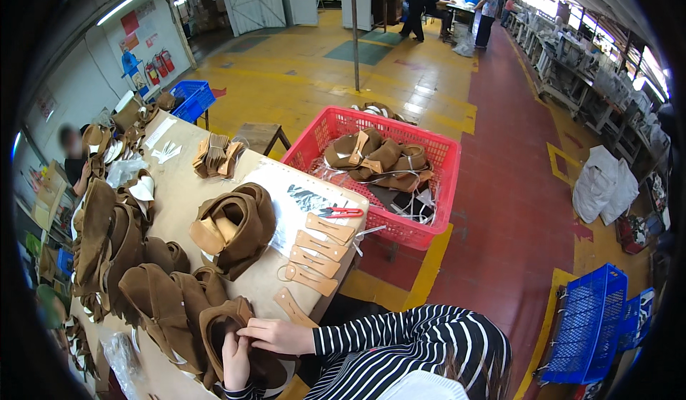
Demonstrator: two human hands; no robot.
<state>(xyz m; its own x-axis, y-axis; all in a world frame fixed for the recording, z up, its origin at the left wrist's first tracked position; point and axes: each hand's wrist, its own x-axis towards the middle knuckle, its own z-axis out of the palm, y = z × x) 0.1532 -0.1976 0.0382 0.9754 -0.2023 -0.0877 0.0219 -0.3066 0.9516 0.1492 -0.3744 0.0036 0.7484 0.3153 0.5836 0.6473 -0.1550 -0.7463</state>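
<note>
At the near edge of the table, my left hand (236, 361) and my right hand (280, 336) meet over a brown suede shoe upper (223, 323). Both have their fingers closed at its edge, close together; the exact spot they pinch is partly hidden. More brown shoe uppers (161, 307) stand nested just left of my hands. Beyond them is a bundle of uppers with tan lining (232, 228). Tan leather straps with slots (312, 260) lie in a row along the table's right edge, and one more strap (291, 305) rests just past my right wrist.
Red-handled thread snips (341, 213) lie on a white sheet (293, 203). Against the table's far right stands a red crate (446, 185) holding uppers and straps. Bundled straps (216, 155) sit farther back. A co-worker (75, 157) is at the left; blue crates (586, 325) stand at right.
</note>
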